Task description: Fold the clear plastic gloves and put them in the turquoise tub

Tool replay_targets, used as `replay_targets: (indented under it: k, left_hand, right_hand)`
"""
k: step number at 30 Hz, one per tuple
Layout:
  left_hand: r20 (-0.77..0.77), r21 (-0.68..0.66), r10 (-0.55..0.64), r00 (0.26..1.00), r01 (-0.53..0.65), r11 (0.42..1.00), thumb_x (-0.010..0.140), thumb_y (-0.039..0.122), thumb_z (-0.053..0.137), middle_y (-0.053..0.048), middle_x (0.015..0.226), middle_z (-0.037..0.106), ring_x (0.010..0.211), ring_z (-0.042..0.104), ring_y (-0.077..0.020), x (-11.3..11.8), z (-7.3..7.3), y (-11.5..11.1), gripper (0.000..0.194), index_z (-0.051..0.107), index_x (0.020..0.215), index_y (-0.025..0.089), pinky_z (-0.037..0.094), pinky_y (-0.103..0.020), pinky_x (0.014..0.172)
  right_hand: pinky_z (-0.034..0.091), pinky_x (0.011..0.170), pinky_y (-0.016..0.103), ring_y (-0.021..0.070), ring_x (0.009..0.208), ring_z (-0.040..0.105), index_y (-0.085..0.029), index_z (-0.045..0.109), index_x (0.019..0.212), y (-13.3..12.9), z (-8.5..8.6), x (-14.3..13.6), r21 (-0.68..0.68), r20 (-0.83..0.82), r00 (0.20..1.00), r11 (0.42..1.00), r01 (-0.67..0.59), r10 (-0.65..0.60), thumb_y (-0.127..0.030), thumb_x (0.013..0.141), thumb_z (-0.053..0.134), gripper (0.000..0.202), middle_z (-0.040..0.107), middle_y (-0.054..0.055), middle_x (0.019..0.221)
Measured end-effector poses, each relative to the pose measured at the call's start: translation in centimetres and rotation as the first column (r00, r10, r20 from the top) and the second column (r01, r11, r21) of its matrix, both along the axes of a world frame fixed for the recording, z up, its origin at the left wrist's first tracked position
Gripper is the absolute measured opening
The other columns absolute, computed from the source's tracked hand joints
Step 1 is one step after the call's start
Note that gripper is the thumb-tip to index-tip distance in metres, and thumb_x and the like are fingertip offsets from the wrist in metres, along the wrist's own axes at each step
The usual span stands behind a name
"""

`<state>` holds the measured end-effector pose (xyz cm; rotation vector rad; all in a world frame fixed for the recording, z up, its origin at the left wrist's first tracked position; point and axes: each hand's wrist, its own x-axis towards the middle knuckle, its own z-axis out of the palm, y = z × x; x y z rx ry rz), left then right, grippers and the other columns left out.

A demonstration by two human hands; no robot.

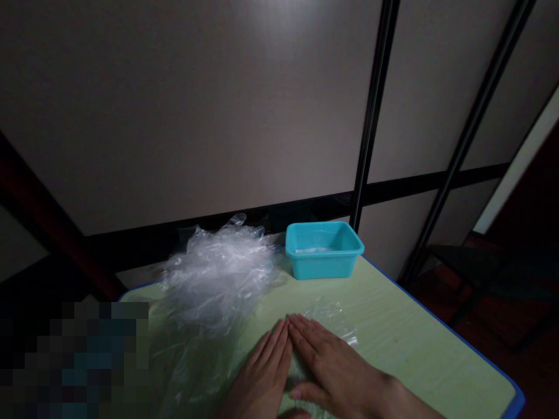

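My left hand [265, 372] lies flat, palm down, at the front of the pale green table. My right hand [334, 364] rests flat beside it, with the fingertips of both hands meeting. Under and around the right hand spreads a thin, clear plastic piece [334, 320], which looks like a disposable glove, though most of it is covered. Beyond the left hand sits a heap of crumpled clear plastic gloves [222, 267], with a finger-shaped tip sticking up at its top. More thin plastic trails from the heap towards the left hand.
A turquoise plastic basket [325, 266] stands at the table's far right corner, with something whitish inside. The table [419, 349] has a blue edge. Behind it rises a wardrobe with sliding panels [227, 116]. A dark chair [489, 273] stands at right. The lower left is pixelated.
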<state>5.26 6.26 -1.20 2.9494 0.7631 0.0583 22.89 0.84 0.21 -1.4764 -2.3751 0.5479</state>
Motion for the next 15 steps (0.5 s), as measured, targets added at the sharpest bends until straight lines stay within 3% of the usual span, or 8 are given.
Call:
replay_targets:
  k: [4, 9, 11, 15]
  left_hand:
    - [-0.005, 0.036, -0.046, 0.999, 0.046, 0.998, 0.076, 0.048, 0.05, -0.021, 0.138, 0.019, 0.127, 0.019, -0.0307, -0.3, -1.6, 0.7, 0.075, 0.029, 0.132, 0.001, 0.026, -0.044, 0.101]
    - [0.059, 0.156, -0.019, 0.998, 0.01, 0.988, 0.078, 0.022, 0.043, -0.015, 0.14, 0.02, 0.127, 0.021, -0.0288, -0.4, -5.2, 2.0, 0.06, 0.026, 0.134, 0.008, 0.027, -0.044, 0.1]
    - [0.034, 0.188, -0.013, 0.999, 0.006, 0.982, 0.076, 0.017, 0.041, -0.015, 0.139, 0.023, 0.126, 0.024, -0.0284, -0.3, -5.2, 2.1, 0.059, 0.03, 0.133, 0.008, 0.029, -0.042, 0.1]
    - [-0.024, 0.216, -0.016, 1.0, 0.021, 0.976, 0.071, 0.01, 0.04, -0.014, 0.137, 0.028, 0.126, 0.026, -0.0266, -0.3, -3.4, 1.7, 0.058, 0.037, 0.13, 0.01, 0.032, -0.04, 0.099]
  right_hand:
    - [0.01, 0.108, 0.036, 0.0237, 0.13, 0.004, -0.007, 0.009, 0.138, 0.2, -1.3, 0.3, 0.007, 0.003, 1.0, 1.0, -0.025, 0.025, -0.06, 0.082, 0.035, 0.081, 0.006, 0.014, 0.142]
    - [0.009, 0.107, 0.038, 0.0253, 0.13, 0.002, -0.008, 0.005, 0.138, 0.2, -2.4, 0.9, 0.044, 0.019, 0.999, 0.998, -0.037, 0.036, -0.061, 0.08, 0.038, 0.085, 0.0, 0.014, 0.141]
    - [0.01, 0.107, 0.039, 0.0258, 0.13, 0.002, -0.009, 0.005, 0.138, 0.3, -2.7, 1.3, 0.055, 0.034, 0.999, 0.998, -0.038, 0.036, -0.061, 0.079, 0.039, 0.085, -0.001, 0.013, 0.141]
    - [0.013, 0.107, 0.038, 0.0256, 0.129, 0.005, -0.011, 0.006, 0.138, 0.1, -2.7, 2.5, 0.098, 0.06, 0.998, 0.994, -0.038, 0.033, -0.059, 0.08, 0.04, 0.083, 0.001, 0.012, 0.14]
